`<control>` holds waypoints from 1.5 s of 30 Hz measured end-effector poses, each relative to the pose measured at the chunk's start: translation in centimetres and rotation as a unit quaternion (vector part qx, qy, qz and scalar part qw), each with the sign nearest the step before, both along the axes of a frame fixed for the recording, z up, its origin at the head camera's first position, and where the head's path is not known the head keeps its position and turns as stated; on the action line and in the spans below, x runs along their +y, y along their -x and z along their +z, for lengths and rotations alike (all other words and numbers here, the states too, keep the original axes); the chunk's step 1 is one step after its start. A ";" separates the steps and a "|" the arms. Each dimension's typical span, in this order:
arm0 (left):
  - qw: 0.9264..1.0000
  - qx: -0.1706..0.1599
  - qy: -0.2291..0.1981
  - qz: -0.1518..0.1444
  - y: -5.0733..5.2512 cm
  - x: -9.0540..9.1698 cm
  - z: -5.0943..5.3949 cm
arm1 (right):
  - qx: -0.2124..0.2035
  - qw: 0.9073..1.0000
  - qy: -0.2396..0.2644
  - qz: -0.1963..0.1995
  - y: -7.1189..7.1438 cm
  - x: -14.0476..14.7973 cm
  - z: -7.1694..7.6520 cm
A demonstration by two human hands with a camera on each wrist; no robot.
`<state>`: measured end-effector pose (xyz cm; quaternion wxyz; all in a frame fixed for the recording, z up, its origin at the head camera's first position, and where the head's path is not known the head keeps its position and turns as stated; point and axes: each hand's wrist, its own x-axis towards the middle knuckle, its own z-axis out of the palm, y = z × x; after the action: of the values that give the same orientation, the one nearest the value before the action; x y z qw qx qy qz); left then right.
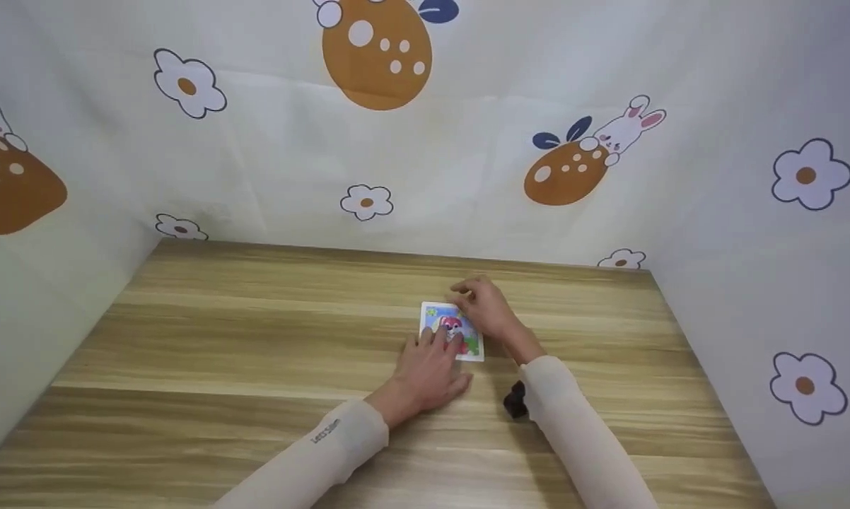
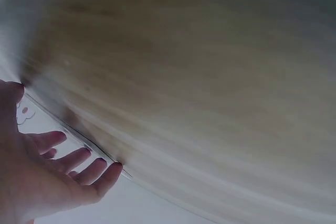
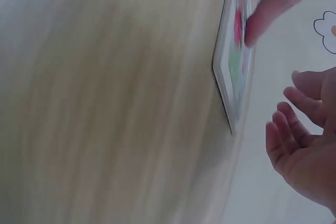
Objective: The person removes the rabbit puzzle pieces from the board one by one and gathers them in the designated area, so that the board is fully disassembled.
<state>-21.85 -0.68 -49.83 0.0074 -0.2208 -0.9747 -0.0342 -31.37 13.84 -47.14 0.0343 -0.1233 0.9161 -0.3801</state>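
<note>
From the head, I look forward and down over the worktop (image 1: 220, 339). My wrist views sit low, close and tilted; the right one shares the picture card (image 3: 233, 61) with the head view.

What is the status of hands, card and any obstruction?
Left hand resting on picture card. Right hand hovering beside it, holding nothing. Card flat on table. Obstruction: hands cover part of it.

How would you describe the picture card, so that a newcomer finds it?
On the wood-grain table, look just right of centre, before the patterned backdrop. There lies the picture card with white border; its colourful animal scene sets it apart from the black object nearby.
</note>
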 end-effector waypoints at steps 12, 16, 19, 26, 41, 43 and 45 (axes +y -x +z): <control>0.999 -0.029 0.024 0.011 0.2 0.5 1.0 | -0.104 0.993 0.055 0.000 0.9 -0.2 -1.0; 0.997 -0.073 0.023 0.020 0.2 1.0 1.8 | -0.122 0.990 0.062 0.017 1.0 -0.1 -0.9; 0.992 -0.118 0.007 0.040 0.3 1.3 2.4 | -0.124 0.990 0.061 0.030 1.1 0.0 -1.0; 0.980 -0.177 -0.068 0.067 0.7 1.5 2.7 | -0.139 0.988 0.062 0.028 1.3 -0.1 -0.9; 0.956 -0.173 -0.220 0.088 0.8 1.4 1.4 | -0.154 0.985 0.077 0.016 1.3 0.2 -0.8; 0.954 -0.175 -0.228 0.082 0.8 1.1 1.3 | -0.141 0.987 0.072 0.020 1.3 0.0 -0.8; 0.952 -0.176 -0.238 0.073 0.8 0.6 1.3 | -0.128 0.990 0.060 0.027 1.3 -0.2 -1.0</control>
<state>-22.66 -0.04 -48.58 -0.1096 -0.1308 -0.9376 -0.3028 -32.64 13.68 -48.10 0.1544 -0.1003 0.8759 -0.4461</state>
